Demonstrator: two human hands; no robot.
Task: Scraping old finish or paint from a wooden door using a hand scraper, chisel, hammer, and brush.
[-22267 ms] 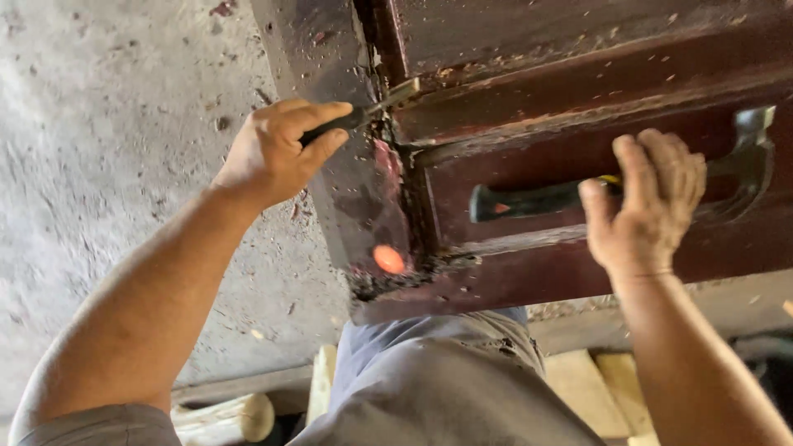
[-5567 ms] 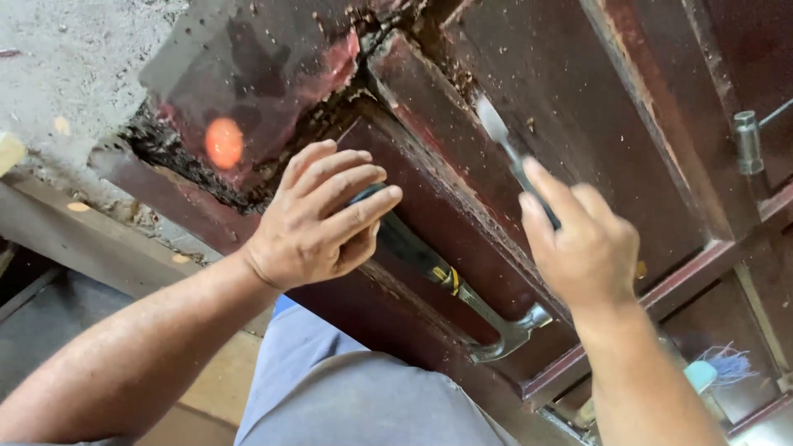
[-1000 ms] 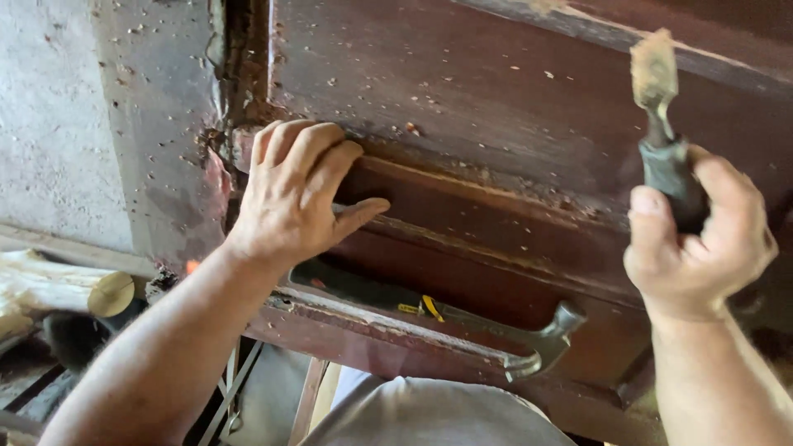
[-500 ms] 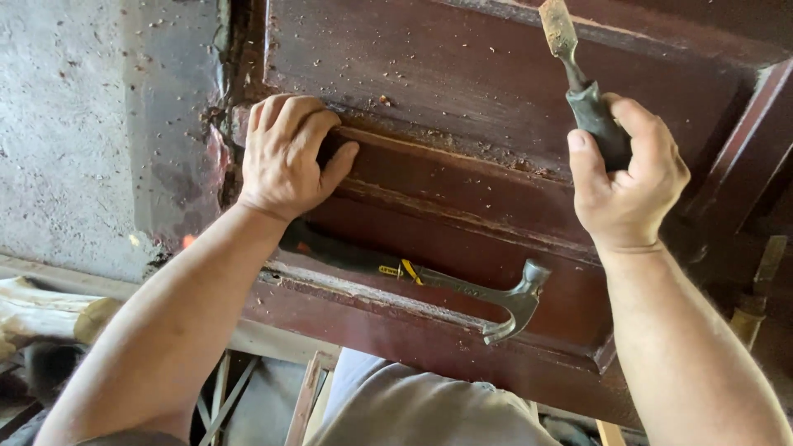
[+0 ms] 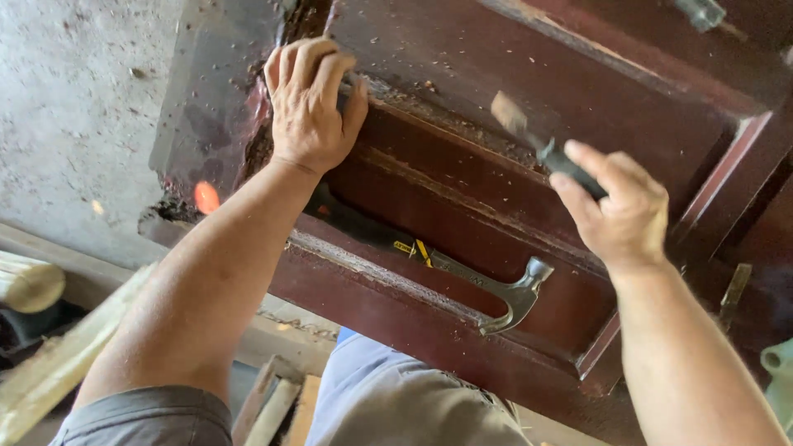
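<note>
Recessed door panel: open in the middle, hemmed in along its edges.

The left hand (image 5: 310, 103) lies flat over the upper left corner of the dark red wooden door (image 5: 462, 49), blocking that corner. The right hand (image 5: 619, 211) with its chisel (image 5: 541, 144) covers the upper right of the recess. A claw hammer (image 5: 438, 264) lies slantwise along the lower ledge, filling most of it. Between the two hands, the bare panel strip stays open for a hand to pass. Left of the door, the grey concrete floor (image 5: 74, 107) is open; pale wooden pieces (image 5: 33, 285) crowd the lower left.
</note>
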